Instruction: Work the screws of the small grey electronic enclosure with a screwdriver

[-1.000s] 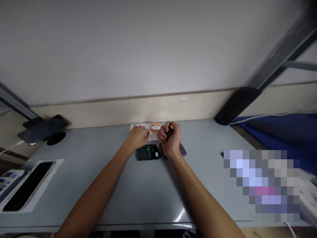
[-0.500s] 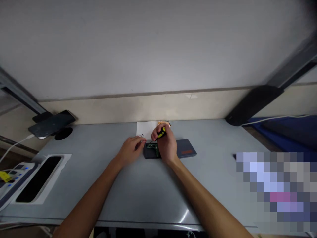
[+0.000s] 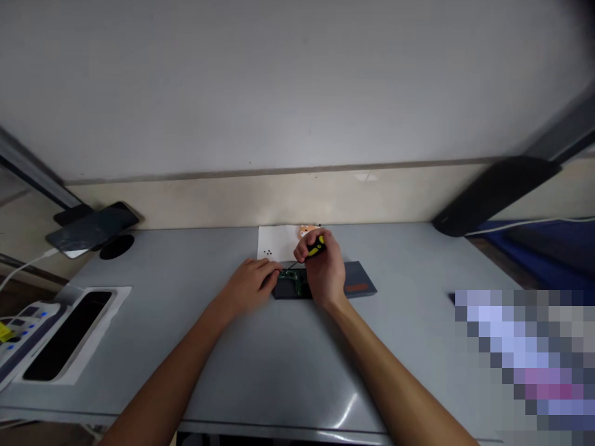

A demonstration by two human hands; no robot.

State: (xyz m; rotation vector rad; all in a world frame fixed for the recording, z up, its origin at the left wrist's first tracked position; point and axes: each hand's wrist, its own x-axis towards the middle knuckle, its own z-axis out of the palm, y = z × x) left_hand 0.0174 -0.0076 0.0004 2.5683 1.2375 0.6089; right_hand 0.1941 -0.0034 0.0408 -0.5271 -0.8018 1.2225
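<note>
My right hand [image 3: 324, 270] is closed round a small screwdriver with a yellow and black handle [image 3: 317, 247]. Its thin shaft slants down to the left onto a green circuit board [image 3: 294, 284] lying in a dark flat case [image 3: 292, 291]. My left hand [image 3: 251, 282] rests on the grey table, fingers curled against the left end of that case. Behind the board lies a white sheet of paper [image 3: 274, 244] with a few tiny dark screws [image 3: 268, 253] on it. A small orange figure [image 3: 306, 231] peeks out behind my right hand.
A dark grey cover with an orange label [image 3: 359, 285] lies right of the case. A phone [image 3: 90, 228] leans at the back left above a black round pad [image 3: 116, 246]. A power strip [image 3: 18, 316] and a white tray with a black slot [image 3: 69, 334] sit front left. A black lamp arm [image 3: 493, 192] crosses the right.
My left hand has come back from the white paper to the left end of the case. My right hand has brought the screwdriver down onto the circuit board. The view has shifted slightly.
</note>
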